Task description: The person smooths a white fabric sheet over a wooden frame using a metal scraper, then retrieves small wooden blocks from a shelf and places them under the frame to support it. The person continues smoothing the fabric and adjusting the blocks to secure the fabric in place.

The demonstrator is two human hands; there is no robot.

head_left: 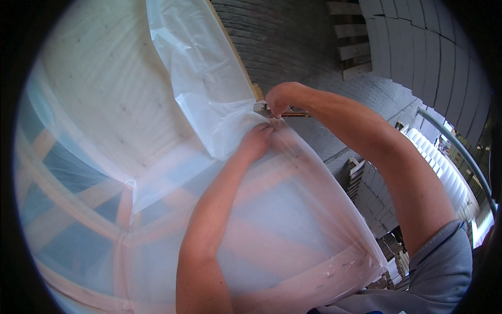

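Fingers on translucent plastic sheet

A: The light is soft daylight, quite bright, and the translucent plastic sheet glows white with mild glare.

B: Yes. Straight edges bend near the black round rim, and the far corners look a little blurred.

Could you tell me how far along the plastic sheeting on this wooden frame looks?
Done: translucent sheet already drapes the wooden frame. In hand: left hand pins the film at the frame's edge while right hand presses a metal tool there. Left: the upper flap hangs loose.
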